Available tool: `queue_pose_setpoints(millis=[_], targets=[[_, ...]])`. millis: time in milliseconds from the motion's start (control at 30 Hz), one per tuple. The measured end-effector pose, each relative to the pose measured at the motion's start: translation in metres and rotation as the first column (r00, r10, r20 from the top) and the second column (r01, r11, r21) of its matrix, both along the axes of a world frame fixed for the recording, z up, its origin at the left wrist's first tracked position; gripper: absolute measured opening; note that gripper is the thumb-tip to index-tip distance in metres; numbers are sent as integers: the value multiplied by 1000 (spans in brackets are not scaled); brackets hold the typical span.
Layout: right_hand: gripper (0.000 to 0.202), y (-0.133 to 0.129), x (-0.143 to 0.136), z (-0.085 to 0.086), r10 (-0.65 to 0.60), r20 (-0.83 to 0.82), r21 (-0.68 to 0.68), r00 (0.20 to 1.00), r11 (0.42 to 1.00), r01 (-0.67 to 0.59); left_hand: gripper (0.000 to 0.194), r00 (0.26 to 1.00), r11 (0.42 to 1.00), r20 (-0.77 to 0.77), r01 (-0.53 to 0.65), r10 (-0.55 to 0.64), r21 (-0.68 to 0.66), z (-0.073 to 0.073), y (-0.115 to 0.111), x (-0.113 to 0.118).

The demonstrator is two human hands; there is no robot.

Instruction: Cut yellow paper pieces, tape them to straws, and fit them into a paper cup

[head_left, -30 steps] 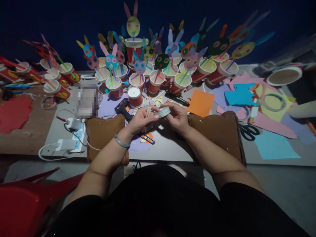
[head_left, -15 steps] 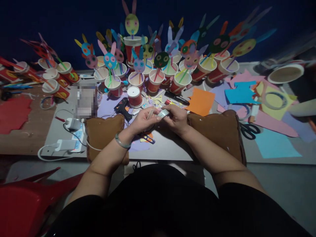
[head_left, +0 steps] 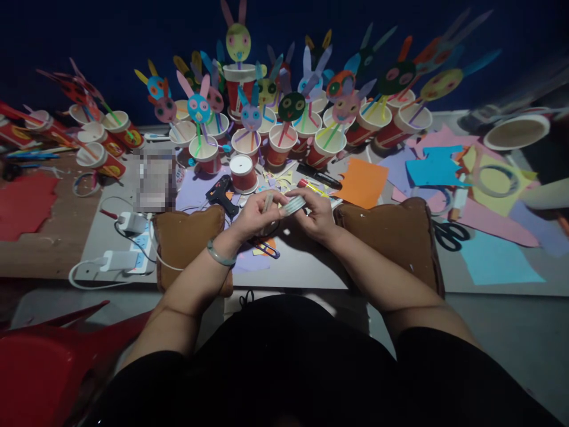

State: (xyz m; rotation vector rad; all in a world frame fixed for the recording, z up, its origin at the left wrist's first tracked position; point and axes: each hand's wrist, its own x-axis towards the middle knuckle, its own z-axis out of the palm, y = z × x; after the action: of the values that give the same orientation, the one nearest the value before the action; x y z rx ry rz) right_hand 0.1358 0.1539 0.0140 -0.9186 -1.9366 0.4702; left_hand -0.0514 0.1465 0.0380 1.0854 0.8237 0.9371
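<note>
Two hands, one pale band (head_left: 295, 206) pinched between. Left hand (head_left: 258, 214) grips 8 o'clock end; right hand (head_left: 317, 216), fingers curled, grasps toward 2 o'clock end. Long axis 8 to 2. Band lies about 3 o'clock from left palm, 10 from right; neither clearly nearer. Pale piece (head_left: 267, 203) also in left fingers. Writing on cup (head_left: 128, 135), marker (head_left: 319, 177): illegible.

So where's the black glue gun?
In the head view, the black glue gun lies left of centre, just left of the upturned cup and beyond the left hand.
</note>
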Motion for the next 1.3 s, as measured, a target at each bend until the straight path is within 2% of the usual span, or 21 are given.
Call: queue_pose_setpoints(millis=[100, 267, 433, 867, 1067, 1200, 1300], targets=[[32, 0, 2, -2, -62, 59, 44, 996, 997, 60, 47, 998, 1000, -66, -13, 12, -4, 0, 0, 1], [41, -1, 6, -1, -87, 164, 107, 983, 992, 70, 49, 995, 1000, -100, -27, 27, 1, -1, 1, 1], [39, -1, 7, 2, -123, 253, 216, 960, 974, 68, 44, 999, 1000, -49, -9, 8, -22, -1, 1, 1], [37, -2, 4, 2, -54, 119, 140, 991, 989, 37, 39, 998, 999, -59, 12, -14, -44, -5, 3, -1], [38, -2, 4, 4, -69, 122, 135, 990, 989, 53, 41, 998, 998, -58, 25, -28, -51, -4, 2, 0], [39, -2, 6, 3, -40, 131, 167, 991, 986, 18, 39, 997, 1000, -69, 18, -17, 14, -1, 3, 0], [39, -2, 7, 2, -37, 161, 152, 986, 988, 12, 39, 997, 1000, -74, 23, -22, 14, -2, 4, -1]])
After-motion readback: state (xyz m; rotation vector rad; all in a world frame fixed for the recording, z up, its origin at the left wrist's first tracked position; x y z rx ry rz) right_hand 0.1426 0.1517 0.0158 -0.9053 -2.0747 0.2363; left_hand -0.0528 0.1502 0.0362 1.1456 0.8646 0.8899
